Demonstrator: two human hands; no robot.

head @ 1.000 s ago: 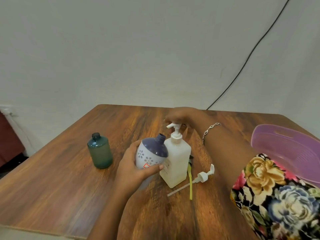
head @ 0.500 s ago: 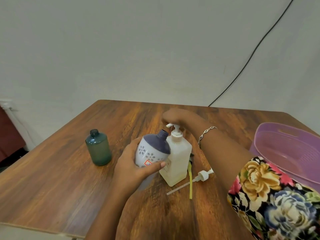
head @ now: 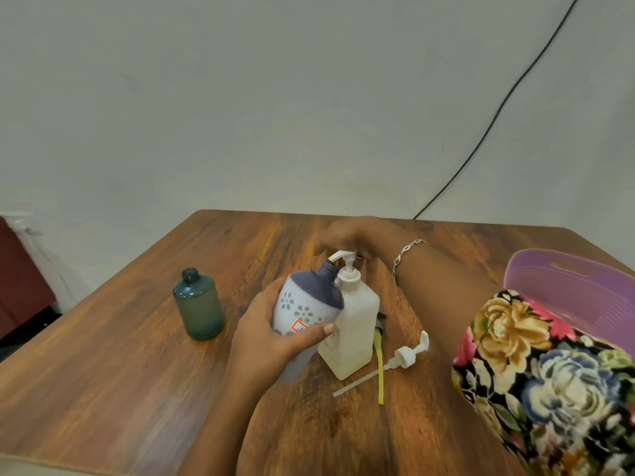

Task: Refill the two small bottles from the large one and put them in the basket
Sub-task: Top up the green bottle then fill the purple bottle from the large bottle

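The step in hand looks like the filling of the first small bottle. The left hand (head: 271, 338) grips the white bottle (head: 309, 304) with the purple top around its belly and holds it tilted near the middle of the table (head: 120, 372), its open neck tucked right under the spout of the large bottle (head: 354, 324). The right hand (head: 347, 235) reaches over from behind, fingers curled down on that bottle's pump head (how hard it presses cannot be told). The large bottle stands upright, touching the tilted one. The green bottle (head: 199, 304) stands uncapped towards the left edge, well apart and untouched, so its turn is yet to come. A loose pump (head: 405, 355) lies flat just beside the large bottle on its right-edge side, across a yellow strip (head: 379, 369). The purple basket (head: 567, 290) waits at the right edge with nothing showing in the part that is visible. The next move likely calls for steady strokes on the pump while the left hand keeps the neck lined up with the spout; a small slip would put liquid on the table.
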